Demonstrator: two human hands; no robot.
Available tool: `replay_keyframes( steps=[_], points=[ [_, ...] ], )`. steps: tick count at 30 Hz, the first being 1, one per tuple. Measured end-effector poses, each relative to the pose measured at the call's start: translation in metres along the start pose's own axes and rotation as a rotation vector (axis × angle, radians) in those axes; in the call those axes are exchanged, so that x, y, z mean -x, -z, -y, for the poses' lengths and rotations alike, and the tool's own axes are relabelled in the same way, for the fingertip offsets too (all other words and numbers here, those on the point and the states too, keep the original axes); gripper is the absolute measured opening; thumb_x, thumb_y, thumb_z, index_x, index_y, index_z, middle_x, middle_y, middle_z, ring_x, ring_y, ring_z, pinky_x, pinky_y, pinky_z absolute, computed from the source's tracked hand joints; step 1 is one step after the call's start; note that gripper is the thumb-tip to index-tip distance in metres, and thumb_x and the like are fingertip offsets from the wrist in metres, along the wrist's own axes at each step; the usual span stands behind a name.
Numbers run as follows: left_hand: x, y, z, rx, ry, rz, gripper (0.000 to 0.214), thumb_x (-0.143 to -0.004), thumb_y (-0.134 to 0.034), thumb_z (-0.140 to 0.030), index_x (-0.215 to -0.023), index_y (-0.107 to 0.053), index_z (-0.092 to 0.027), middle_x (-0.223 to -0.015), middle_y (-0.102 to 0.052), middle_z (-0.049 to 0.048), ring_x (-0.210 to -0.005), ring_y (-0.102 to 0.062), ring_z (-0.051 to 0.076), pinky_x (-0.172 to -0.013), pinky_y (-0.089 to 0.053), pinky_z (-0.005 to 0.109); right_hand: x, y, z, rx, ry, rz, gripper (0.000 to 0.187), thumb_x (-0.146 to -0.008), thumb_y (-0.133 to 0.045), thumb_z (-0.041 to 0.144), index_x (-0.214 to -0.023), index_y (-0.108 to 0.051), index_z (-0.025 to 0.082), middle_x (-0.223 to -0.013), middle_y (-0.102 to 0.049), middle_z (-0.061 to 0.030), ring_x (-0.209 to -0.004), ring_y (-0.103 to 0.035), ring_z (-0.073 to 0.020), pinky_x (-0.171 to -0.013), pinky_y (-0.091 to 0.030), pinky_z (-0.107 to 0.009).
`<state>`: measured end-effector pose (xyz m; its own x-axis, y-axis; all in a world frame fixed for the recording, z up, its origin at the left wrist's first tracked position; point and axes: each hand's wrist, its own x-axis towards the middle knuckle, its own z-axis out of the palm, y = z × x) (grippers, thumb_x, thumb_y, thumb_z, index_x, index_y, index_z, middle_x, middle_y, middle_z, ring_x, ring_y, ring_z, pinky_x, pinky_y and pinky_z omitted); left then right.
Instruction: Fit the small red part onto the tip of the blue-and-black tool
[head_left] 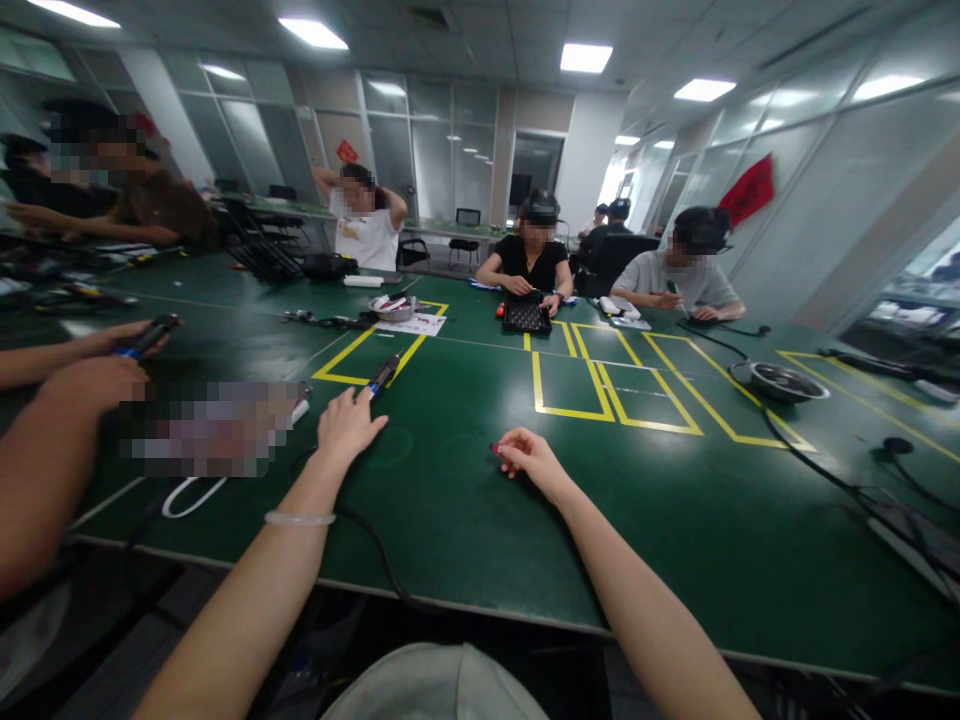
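My left hand point(346, 430) reaches forward over the green table, thumb spread and fingers stretched out. Its fingertips are at the near blue end of a slim black-and-blue hand tool point(385, 374), which lies pointing away from me; whether they touch it I cannot tell. To the right, my right hand point(529, 462) pinches a small red piece point(496, 449) between thumb and fingers, just above the tabletop. The piece is too small and too covered to name. A black cable point(375, 535) runs along the table by my left forearm.
At left a co-worker's hands hold a similar black-and-blue tool point(150, 335). Yellow tape rectangles point(574, 412) mark the table. Opposite, a person works over a black tray point(526, 316). Metal bowls point(789, 382) point(393, 306) stand right and left, with cables trailing at right.
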<state>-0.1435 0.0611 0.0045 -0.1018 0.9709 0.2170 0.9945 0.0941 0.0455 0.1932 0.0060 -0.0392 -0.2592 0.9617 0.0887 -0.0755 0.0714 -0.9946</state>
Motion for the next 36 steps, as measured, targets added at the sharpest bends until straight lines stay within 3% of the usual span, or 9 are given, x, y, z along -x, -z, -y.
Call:
replay_keyframes(
  steps=[3,5,14,19,29,36],
  points=[
    [-0.006,-0.002,0.023,0.014,0.085,0.158,0.058,-0.086,-0.045,-0.049,-0.134,-0.044,-0.018,-0.129,-0.053,0.0195,-0.11,-0.056,0.036,-0.084,-0.048,0.044,-0.001,0.001,-0.001,-0.001,0.002,-0.011,0.032,-0.072,-0.074,0.041,-0.087,-0.059,0.017,-0.068,-0.062,0.0014,-0.056,-0.06,-0.0106,-0.047,-0.047,-0.021],
    [-0.009,-0.002,0.029,0.027,0.093,0.197,0.053,-0.086,-0.043,-0.049,-0.127,-0.049,-0.017,-0.123,-0.057,0.0186,-0.105,-0.059,0.034,-0.08,-0.049,0.042,-0.001,0.001,-0.001,-0.005,0.002,-0.022,0.032,-0.071,-0.074,0.04,-0.088,-0.06,0.016,-0.067,-0.062,0.0014,-0.056,-0.06,-0.0107,-0.048,-0.047,-0.021],
    [-0.005,0.001,0.013,0.052,0.032,0.167,0.057,-0.078,-0.05,-0.049,-0.125,-0.053,-0.018,-0.115,-0.059,0.0172,-0.102,-0.061,0.032,-0.078,-0.049,0.039,0.0,-0.001,0.001,-0.013,0.006,-0.068,0.03,-0.072,-0.074,0.039,-0.088,-0.061,0.017,-0.066,-0.062,0.0016,-0.056,-0.059,-0.0104,-0.048,-0.046,-0.021],
    [0.009,0.002,-0.014,0.058,-0.048,0.146,0.06,-0.078,-0.05,-0.051,-0.128,-0.052,-0.018,-0.115,-0.058,0.0157,-0.102,-0.06,0.031,-0.08,-0.049,0.039,-0.001,0.0,0.0,-0.016,0.012,-0.078,0.032,-0.07,-0.074,0.04,-0.088,-0.061,0.017,-0.066,-0.062,0.0014,-0.055,-0.059,-0.0112,-0.047,-0.046,-0.022],
    [0.045,0.004,-0.097,0.152,-0.323,0.147,0.062,-0.08,-0.053,-0.051,-0.132,-0.046,-0.02,-0.119,-0.054,0.0151,-0.108,-0.054,0.03,-0.083,-0.046,0.038,-0.001,0.0,0.0,0.002,0.034,-0.061,0.031,-0.072,-0.074,0.041,-0.088,-0.061,0.018,-0.066,-0.061,0.0017,-0.056,-0.058,-0.0106,-0.048,-0.046,-0.021],
    [0.063,0.005,-0.133,0.227,-0.4,0.175,0.061,-0.078,-0.058,-0.051,-0.131,-0.046,-0.023,-0.118,-0.054,0.0147,-0.108,-0.054,0.03,-0.08,-0.046,0.037,-0.002,0.002,-0.001,0.21,0.158,-0.061,0.025,-0.076,-0.068,0.04,-0.088,-0.06,0.019,-0.078,-0.062,-0.0001,-0.058,-0.054,-0.0105,-0.049,-0.045,-0.023]
  ],
)
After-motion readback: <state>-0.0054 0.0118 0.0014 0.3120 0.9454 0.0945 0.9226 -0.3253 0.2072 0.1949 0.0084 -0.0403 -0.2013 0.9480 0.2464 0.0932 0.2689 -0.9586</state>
